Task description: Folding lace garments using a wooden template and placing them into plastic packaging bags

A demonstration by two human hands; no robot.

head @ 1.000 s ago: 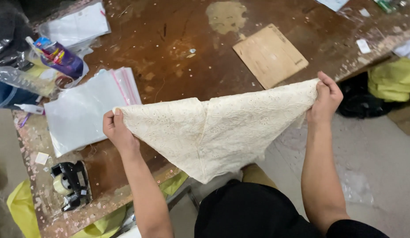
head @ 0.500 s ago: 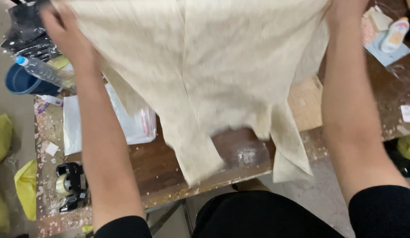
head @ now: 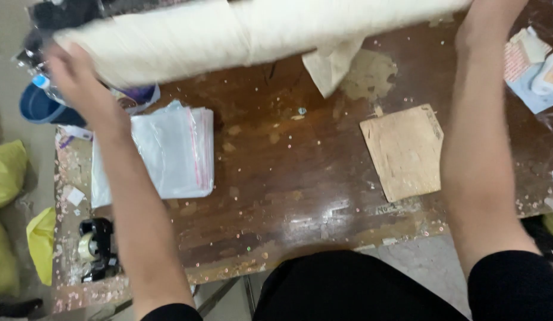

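A: Where does the view sit?
B: On the head, looking steeply down at the table (head: 300, 196), close in.
A: Facing which way?
B: Outward from the body; the table's near edge runs along the bottom, arms reaching up the frame.

worn brown wooden table (head: 288, 196) | grey floor (head: 419, 267) | glare on tabletop

Both arms extended far, forearms bare, dark sleeves at the near edge. Left hand (head: 80, 80) at far left, back of hand up, fingers curled over in a grip (blurred). Right hand (head: 487, 24) at far right, mostly cut off by the top edge; wrist straight.
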